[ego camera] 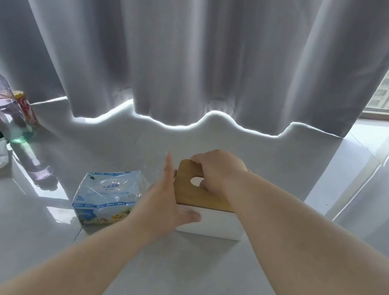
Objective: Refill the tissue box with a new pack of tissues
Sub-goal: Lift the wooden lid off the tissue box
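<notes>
A grey curtain (191, 45) hangs behind the glossy pale surface (21, 234) you are working on. Your white tissue box (217, 225) sits in the middle of it, its wooden lid (189, 192) on top. Your right hand (217, 174) curls its fingers over the lid's far edge, gripping it. Your left hand (161, 203) lies flat with straight fingers against the box's left end, holding nothing. The blue tissue pack (107, 194) lies just left of the box.
</notes>
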Demonstrator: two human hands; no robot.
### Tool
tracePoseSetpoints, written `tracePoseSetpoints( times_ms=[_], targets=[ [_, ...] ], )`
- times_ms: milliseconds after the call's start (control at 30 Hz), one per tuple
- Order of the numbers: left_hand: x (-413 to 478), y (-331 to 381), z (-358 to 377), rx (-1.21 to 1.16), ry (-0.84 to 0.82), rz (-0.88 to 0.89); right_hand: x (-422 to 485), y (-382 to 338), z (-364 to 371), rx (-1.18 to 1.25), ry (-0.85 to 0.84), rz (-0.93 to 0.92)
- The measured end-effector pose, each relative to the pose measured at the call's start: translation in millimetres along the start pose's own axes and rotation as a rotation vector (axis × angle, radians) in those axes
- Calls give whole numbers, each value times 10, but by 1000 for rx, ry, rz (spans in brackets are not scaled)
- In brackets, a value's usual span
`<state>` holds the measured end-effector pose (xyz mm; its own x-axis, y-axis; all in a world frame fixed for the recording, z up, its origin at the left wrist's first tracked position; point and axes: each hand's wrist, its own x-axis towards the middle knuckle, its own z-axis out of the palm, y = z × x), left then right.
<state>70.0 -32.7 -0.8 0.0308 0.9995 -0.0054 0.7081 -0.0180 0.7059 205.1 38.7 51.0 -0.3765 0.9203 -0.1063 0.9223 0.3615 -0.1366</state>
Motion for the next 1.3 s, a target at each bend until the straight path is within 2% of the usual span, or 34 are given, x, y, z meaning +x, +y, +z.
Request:
tracePoseSetpoints(
  times_ms=[133,233,500,800,933,1100,1300],
  targets=[
    [-176,-36,314,-290,153,-30,61,-47,60,1,36,-102],
    [-209,-75,423,-363,212,-46,49,-64,60,-28,55,-138],
    [-174,-109,376,-330,224,-85,111,-73,81,-116,53,-150],
    [-179,-125,386,-350,235,-96,128,-103,52,-49,21,-156],
    [-198,-127,376,-310,241,-98,97,-75,68,-42,71,-130],
    [-227,-85,322,-245,233,-64,72,-25,22,-70,128,-118],
    [-207,66,197,-155,269,90,44,-36,-65,-131,162,-123]
  ],
)
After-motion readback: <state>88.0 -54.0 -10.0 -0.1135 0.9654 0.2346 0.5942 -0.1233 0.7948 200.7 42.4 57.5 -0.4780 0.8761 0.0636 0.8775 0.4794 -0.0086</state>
